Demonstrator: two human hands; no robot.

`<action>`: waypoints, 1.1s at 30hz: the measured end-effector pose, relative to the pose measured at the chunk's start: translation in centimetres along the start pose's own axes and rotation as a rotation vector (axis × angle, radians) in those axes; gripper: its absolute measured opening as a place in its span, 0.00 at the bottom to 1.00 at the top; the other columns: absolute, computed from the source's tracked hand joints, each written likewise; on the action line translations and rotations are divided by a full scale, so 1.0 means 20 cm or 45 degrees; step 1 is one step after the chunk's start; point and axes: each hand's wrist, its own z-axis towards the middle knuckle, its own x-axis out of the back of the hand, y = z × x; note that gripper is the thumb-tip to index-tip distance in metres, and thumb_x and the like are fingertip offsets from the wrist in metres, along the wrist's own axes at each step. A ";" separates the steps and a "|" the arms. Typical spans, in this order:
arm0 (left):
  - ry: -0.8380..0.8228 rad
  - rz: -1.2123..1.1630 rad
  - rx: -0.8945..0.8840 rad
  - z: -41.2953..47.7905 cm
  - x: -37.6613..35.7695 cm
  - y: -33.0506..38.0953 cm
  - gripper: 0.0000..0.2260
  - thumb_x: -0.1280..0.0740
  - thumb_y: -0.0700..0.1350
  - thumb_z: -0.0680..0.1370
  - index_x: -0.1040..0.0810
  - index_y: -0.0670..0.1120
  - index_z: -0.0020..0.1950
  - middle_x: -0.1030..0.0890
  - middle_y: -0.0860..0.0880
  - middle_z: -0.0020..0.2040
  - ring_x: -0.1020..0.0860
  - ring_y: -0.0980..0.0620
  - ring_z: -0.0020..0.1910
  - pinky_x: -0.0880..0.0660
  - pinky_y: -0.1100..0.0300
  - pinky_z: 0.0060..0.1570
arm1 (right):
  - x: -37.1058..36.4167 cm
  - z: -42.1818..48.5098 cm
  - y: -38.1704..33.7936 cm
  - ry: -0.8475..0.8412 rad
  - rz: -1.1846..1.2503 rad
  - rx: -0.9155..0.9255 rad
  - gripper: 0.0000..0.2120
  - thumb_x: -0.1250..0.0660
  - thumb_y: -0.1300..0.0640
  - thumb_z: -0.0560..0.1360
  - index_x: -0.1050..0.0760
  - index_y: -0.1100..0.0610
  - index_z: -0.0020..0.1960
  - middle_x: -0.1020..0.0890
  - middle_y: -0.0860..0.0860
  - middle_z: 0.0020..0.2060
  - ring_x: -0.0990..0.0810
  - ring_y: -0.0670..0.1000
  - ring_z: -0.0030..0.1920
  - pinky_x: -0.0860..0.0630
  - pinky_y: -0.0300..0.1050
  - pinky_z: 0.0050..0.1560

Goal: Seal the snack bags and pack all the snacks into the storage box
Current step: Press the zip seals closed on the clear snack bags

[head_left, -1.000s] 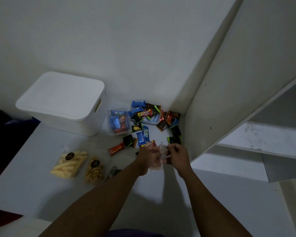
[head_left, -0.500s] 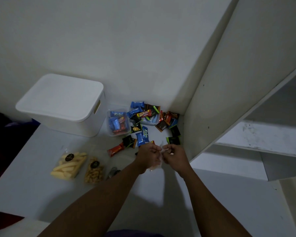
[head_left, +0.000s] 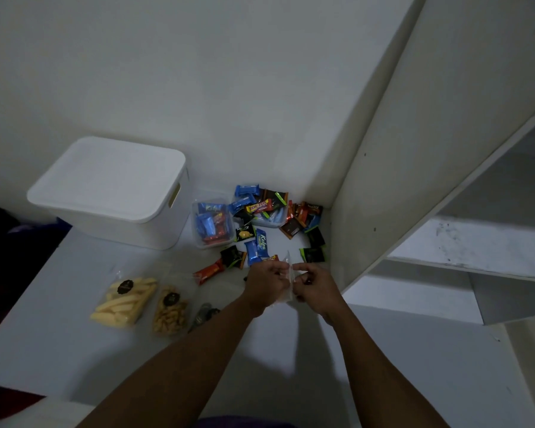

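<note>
At the upper left of the frame the white storage box (head_left: 112, 193) sits on the table (head_left: 59, 350) with its lid on, untouched; below it, at the lower left, two clear snack bags lie side by side, the bag of pale sticks (head_left: 124, 301) and the bag of small brown snacks (head_left: 170, 313), with a dark object beside them that is too dim to identify; toward the centre a small clear tub (head_left: 212, 223) holds blue and red wrapped bars, and loose wrapped snacks (head_left: 275, 223) are scattered from there into the corner by the shelf panel (head_left: 383, 180).

Just below that scatter, at centre frame, the left hand (head_left: 267, 284) and the right hand (head_left: 314, 285) meet over a small clear bag (head_left: 286, 273); both are closed in a pinch on its top edge, thumbs against fingers. A second ago the hands were slightly apart with the bag's mouth stretched between them; now they are nearly touching, which probably means the seal is being pressed shut along its length, though the film is hard to read in this light.

Packing has not begun; every snack is outside the closed box.
</note>
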 end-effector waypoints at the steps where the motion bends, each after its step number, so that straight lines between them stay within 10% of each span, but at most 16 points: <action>1: 0.022 -0.070 0.053 0.00 0.00 0.01 0.15 0.30 0.28 0.71 0.19 0.38 0.56 0.18 0.45 0.48 0.19 0.48 0.48 0.20 0.56 0.49 | 0.01 -0.01 0.00 -0.020 0.032 -0.043 0.19 0.35 0.69 0.74 0.24 0.58 0.63 0.20 0.56 0.39 0.21 0.52 0.38 0.22 0.45 0.38; 7: 0.067 -0.572 0.272 0.04 0.03 0.08 0.12 0.33 0.27 0.73 0.20 0.42 0.49 0.20 0.42 0.47 0.20 0.44 0.47 0.21 0.46 0.53 | -0.06 -0.06 0.09 -0.289 -0.195 0.041 0.30 0.23 0.62 0.68 0.31 0.52 0.66 0.24 0.47 0.56 0.22 0.45 0.52 0.22 0.36 0.44; 11: 0.020 -0.826 0.277 -0.01 0.06 0.10 0.10 0.36 0.30 0.77 0.24 0.35 0.58 0.20 0.42 0.46 0.19 0.48 0.42 0.18 0.56 0.43 | -0.18 -0.03 0.14 0.040 -0.253 0.076 0.06 0.31 0.58 0.75 0.24 0.56 0.52 0.19 0.50 0.46 0.20 0.52 0.48 0.24 0.42 0.46; 17: 0.047 0.498 -0.003 -0.09 0.24 -0.20 0.05 0.29 0.44 0.75 0.21 0.46 0.49 0.20 0.47 0.50 0.21 0.50 0.50 0.24 0.59 0.51 | -0.22 -0.07 0.24 -0.099 -0.042 -0.298 0.09 0.37 0.62 0.77 0.29 0.60 0.58 0.21 0.64 0.46 0.23 0.56 0.40 0.28 0.47 0.36; 21: -0.353 0.803 -0.004 -0.18 0.26 -0.37 0.13 0.28 0.46 0.74 0.22 0.49 0.58 0.27 0.49 0.61 0.26 0.51 0.60 0.30 0.62 0.57 | -0.26 -0.09 0.34 -0.205 -0.101 -0.471 0.14 0.33 0.62 0.76 0.29 0.57 0.60 0.21 0.59 0.46 0.24 0.52 0.39 0.30 0.44 0.33; 27: -0.522 1.079 0.054 -0.19 0.26 -0.50 0.22 0.31 0.48 0.73 0.28 0.50 0.66 0.27 0.49 0.64 0.25 0.49 0.58 0.25 0.53 0.57 | -0.27 -0.11 0.40 0.016 -0.559 -0.027 0.36 0.21 0.50 0.62 0.32 0.54 0.66 0.26 0.49 0.57 0.23 0.50 0.55 0.21 0.46 0.52; 33: -0.512 1.057 0.009 -0.18 0.26 -0.55 0.23 0.33 0.52 0.69 0.26 0.49 0.64 0.25 0.48 0.58 0.23 0.49 0.54 0.24 0.53 0.54 | -0.30 -0.12 0.44 -0.243 -1.011 0.147 0.18 0.34 0.52 0.74 0.24 0.51 0.64 0.27 0.52 0.63 0.26 0.54 0.63 0.25 0.49 0.61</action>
